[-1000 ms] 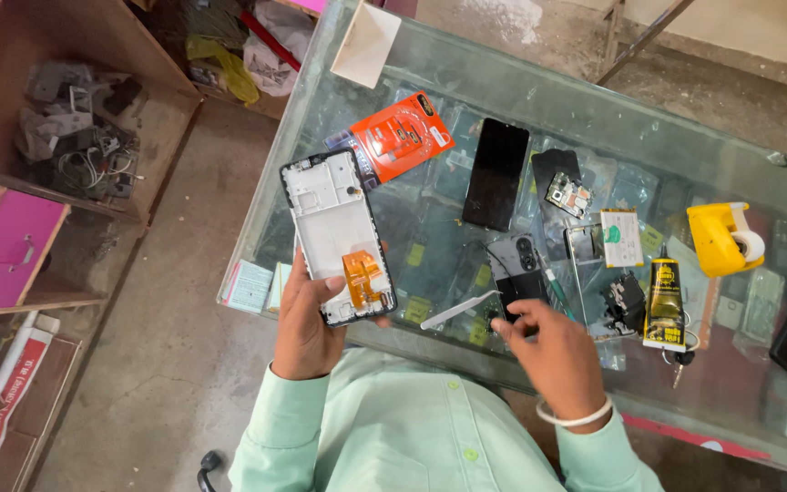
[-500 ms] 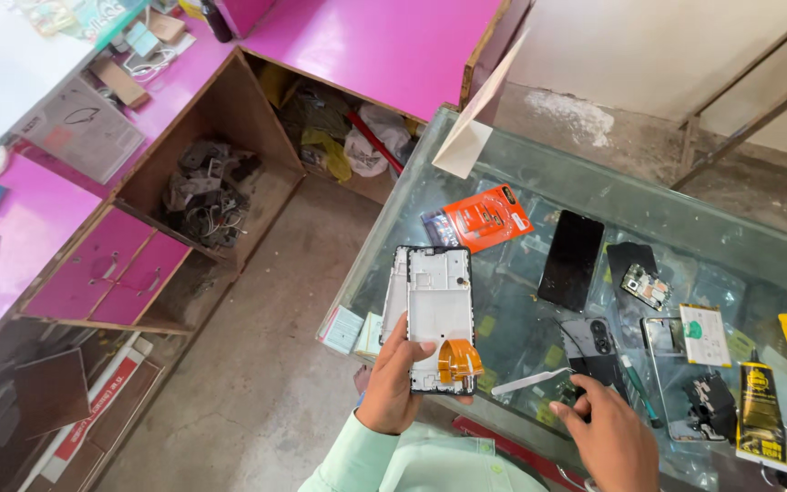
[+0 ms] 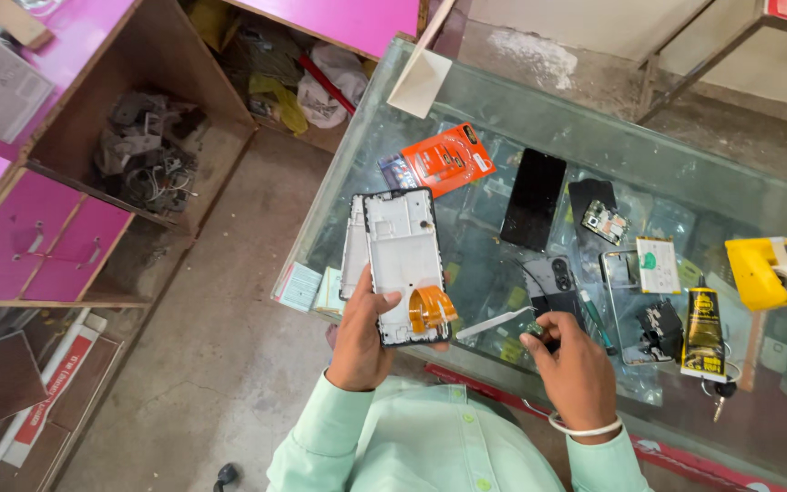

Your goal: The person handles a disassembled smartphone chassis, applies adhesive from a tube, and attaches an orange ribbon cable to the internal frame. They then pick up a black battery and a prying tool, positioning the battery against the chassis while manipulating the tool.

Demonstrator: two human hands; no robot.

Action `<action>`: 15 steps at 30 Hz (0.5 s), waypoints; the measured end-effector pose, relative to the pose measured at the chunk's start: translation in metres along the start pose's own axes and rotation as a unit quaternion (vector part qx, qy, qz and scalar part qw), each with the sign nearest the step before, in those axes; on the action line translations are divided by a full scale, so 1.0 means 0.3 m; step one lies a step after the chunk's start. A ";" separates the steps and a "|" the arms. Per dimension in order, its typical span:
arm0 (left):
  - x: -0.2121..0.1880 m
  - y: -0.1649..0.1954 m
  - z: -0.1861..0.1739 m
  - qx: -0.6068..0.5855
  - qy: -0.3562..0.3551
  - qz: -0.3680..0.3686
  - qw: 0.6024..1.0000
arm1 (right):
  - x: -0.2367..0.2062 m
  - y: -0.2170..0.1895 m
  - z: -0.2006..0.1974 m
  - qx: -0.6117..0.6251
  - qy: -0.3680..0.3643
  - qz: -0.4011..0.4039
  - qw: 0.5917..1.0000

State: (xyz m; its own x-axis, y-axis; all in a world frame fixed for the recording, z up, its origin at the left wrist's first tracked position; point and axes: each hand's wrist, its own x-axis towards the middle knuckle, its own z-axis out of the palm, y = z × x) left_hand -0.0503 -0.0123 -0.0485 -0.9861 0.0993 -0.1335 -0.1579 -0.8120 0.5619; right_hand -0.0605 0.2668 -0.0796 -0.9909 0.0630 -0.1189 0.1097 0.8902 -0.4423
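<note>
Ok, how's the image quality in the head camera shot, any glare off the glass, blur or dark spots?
Head view: soft, even daylight, no hard shadows. The glass counter shows a pale sheen toward its far edge, not blinding glare. The phone frame in the left hand is sharp; the right hand is clear too. The open cabinet shelf at left sits in dimmer light.

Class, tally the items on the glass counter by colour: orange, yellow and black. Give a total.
Orange: 1, a card packet
Yellow: 1, a tape dispenser
Black: 2, a phone screen and a glue tube
Total: 4
</note>
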 end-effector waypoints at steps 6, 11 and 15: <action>0.075 0.038 0.009 0.007 -0.003 -0.008 1.000 | 0.011 -0.028 -0.011 0.104 0.014 -0.016 0.994; 0.141 0.059 0.024 0.010 -0.013 -0.014 1.000 | 0.013 -0.041 -0.036 0.150 0.015 -0.017 0.988; 0.197 0.060 0.035 0.015 -0.012 -0.019 1.000 | 0.042 -0.048 -0.048 0.155 0.016 -0.016 0.988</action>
State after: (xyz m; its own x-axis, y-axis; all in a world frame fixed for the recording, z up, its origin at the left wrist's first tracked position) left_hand -0.1120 -0.0150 -0.0375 -0.9804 0.1430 -0.1356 -0.1956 -0.7899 0.5812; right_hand -0.0756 0.2613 -0.0619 -0.9957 0.0553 -0.0748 0.0919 0.7114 -0.6967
